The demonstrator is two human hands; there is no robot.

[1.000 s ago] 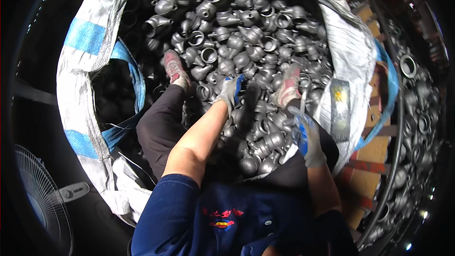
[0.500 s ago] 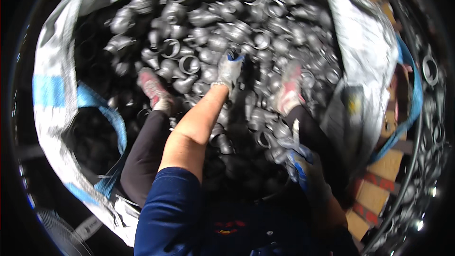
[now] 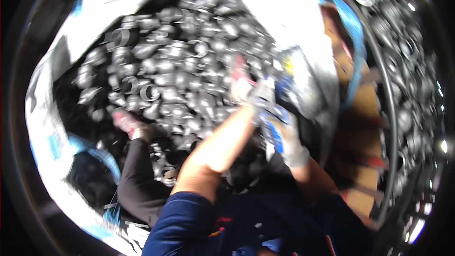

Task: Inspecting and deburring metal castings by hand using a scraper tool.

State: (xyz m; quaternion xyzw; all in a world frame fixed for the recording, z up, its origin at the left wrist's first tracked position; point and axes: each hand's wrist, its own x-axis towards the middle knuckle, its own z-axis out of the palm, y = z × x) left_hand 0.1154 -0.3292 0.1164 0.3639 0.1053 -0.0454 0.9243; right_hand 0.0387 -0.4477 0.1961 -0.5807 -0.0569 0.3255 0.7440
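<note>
Both my hands wear white and blue work gloves and are close together by my right shoe [image 3: 240, 79]. My left hand [image 3: 262, 96] reaches across to the right, just beyond the other; motion smears its fingers, and I cannot tell what it holds. My right hand [image 3: 284, 135] is nearer to me, its fingers curled round something greyish that I cannot make out. Below and around them lies a heap of shiny grey pipe fittings [image 3: 173, 78], some showing round open ends. My left shoe [image 3: 128, 122], pinkish and white, rests among the fittings.
A large white bulk bag [image 3: 42, 99] surrounds the heap, with blue straps [image 3: 353, 33] at its sides. On the right are wooden boards [image 3: 358, 137], a dark curved bar [image 3: 386, 95] and another heap of grey fittings [image 3: 405, 66] beyond it.
My left hand has moved from the middle of the heap to the right, next to my right hand. My right hand has risen slightly. The view has swung toward the right.
</note>
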